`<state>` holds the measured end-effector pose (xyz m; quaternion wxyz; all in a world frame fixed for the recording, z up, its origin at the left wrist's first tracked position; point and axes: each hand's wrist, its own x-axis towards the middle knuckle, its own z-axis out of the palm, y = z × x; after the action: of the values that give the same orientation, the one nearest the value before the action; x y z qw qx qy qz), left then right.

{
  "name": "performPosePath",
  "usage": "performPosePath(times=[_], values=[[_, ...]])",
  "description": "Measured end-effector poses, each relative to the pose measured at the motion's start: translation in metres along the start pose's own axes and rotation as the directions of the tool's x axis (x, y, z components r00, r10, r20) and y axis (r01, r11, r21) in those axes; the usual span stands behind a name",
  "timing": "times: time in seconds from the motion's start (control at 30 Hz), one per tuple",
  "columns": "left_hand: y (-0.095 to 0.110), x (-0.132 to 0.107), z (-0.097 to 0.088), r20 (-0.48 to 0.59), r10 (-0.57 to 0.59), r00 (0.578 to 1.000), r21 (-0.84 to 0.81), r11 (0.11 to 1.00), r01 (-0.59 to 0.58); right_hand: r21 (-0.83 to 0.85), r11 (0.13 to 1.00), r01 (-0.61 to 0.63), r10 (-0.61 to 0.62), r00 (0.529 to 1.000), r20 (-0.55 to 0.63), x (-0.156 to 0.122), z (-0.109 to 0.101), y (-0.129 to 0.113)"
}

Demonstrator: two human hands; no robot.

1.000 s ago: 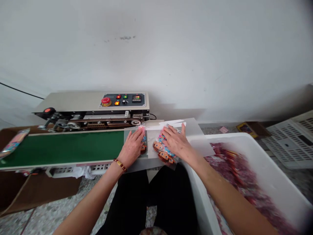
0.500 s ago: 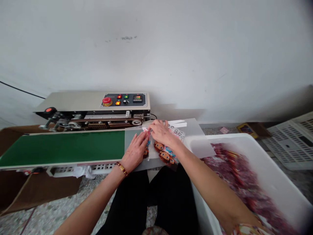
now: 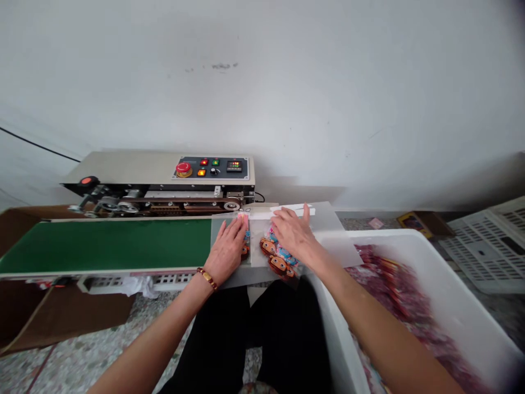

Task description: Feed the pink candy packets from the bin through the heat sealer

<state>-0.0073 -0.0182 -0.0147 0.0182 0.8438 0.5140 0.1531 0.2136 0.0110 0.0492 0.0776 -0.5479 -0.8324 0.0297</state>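
My left hand (image 3: pixel 227 249) lies flat, fingers together, on a colourful printed packet (image 3: pixel 245 241) at the right end of the green conveyor belt (image 3: pixel 106 243). The packet's pink top edge points at the sealer's intake. My right hand (image 3: pixel 292 234) rests with fingers spread on a small stack of similar packets (image 3: pixel 278 261) on the grey feed plate (image 3: pixel 328 216) just to the right. A band sealing machine (image 3: pixel 164 180) with a lit control panel (image 3: pixel 213 167) runs along the far side of the belt.
A large white tub (image 3: pixel 414 241) full of pink and red packets stands at my right. A white slatted crate (image 3: pixel 488 241) lies further right on the floor. Brown cardboard (image 3: pixel 53 314) sits under the belt's left end. A white wall is close behind.
My right hand reached left to the packet under my left hand, then drew back onto the stack. The packet seen at the belt's far left a second ago is gone.
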Motion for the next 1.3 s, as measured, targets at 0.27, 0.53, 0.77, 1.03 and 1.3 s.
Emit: performPosePath(times=[0.27,0.53,0.77,1.03,1.3], values=[[-0.081,-0.034,-0.018,-0.019,0.023,1.000,0.007,1.000,-0.023,-0.059,0.988,0.144,-0.139,0.987,0.079,-0.001,0.019,-0.018],[-0.072,-0.037,-0.040,-0.189,-0.063,0.980,0.092,0.992,0.081,0.021,0.982,0.187,-0.187,0.982,0.007,0.014,0.016,-0.045],[0.017,0.018,-0.011,-0.001,0.088,0.996,-0.108,0.990,-0.088,0.010,0.998,0.063,-0.063,0.998,-0.004,-0.018,-0.003,0.001],[-0.023,-0.001,-0.006,0.030,-0.056,0.998,-0.036,0.998,0.057,-0.021,0.999,-0.028,0.028,1.000,-0.013,-0.039,0.004,0.022],[-0.062,-0.025,-0.039,-0.114,-0.241,0.964,0.123,0.959,0.254,-0.030,0.991,0.132,-0.128,0.987,0.101,-0.001,0.020,-0.010]])
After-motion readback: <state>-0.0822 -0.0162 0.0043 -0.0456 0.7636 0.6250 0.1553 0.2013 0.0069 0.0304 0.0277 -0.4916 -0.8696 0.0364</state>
